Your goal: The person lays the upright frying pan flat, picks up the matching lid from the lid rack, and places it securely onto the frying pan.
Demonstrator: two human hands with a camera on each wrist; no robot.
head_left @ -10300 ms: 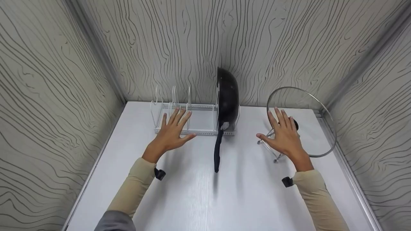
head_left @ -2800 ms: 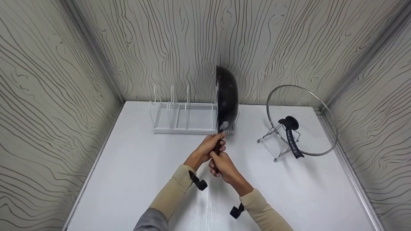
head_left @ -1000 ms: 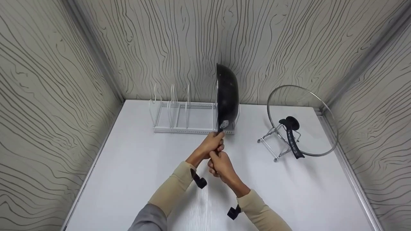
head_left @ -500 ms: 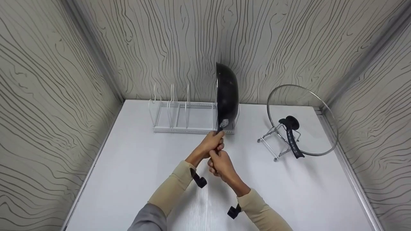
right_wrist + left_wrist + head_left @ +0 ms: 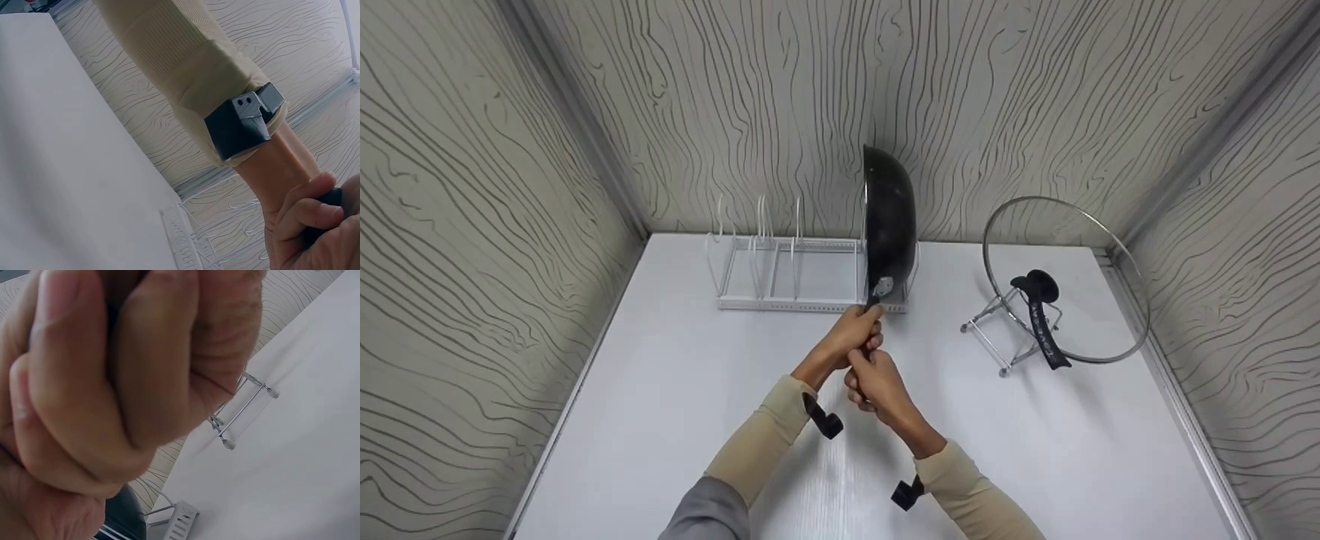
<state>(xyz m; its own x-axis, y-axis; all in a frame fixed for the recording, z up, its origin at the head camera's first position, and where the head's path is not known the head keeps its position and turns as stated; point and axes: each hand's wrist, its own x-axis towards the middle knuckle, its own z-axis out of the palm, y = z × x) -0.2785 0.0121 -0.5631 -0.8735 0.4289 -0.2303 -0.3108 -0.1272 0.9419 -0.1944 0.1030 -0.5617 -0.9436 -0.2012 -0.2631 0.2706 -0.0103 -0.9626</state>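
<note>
A black wok (image 5: pixel 891 214) stands on its edge in the right end of a white wire rack (image 5: pixel 817 306), its open side facing left. My left hand (image 5: pixel 853 330) grips the upper part of its dark handle, close to the pan. Just below, my right hand (image 5: pixel 879 384) grips the lower end, thumb against the left hand. Most of the handle is hidden by the fingers. The left wrist view shows curled fingers (image 5: pixel 84 394) up close, with a bit of the wok (image 5: pixel 128 514) below. In the right wrist view, the left hand (image 5: pixel 304 225) wraps round the dark handle (image 5: pixel 329 199).
On the right, a glass lid (image 5: pixel 1144 300) with a metal rim and black handle (image 5: pixel 1044 326) leans on a small wire stand (image 5: pixel 990 341). White wire dividers (image 5: pixel 795 255) rise from the rack's left part. Patterned walls (image 5: pixel 765 112) enclose the white table (image 5: pixel 675 420) behind and at both sides.
Ten seconds ago both hands were spread open, over the rack and by the lid; by 2.8 seconds ago they gripped the wok's handle. Since then the wok has risen very slightly.
</note>
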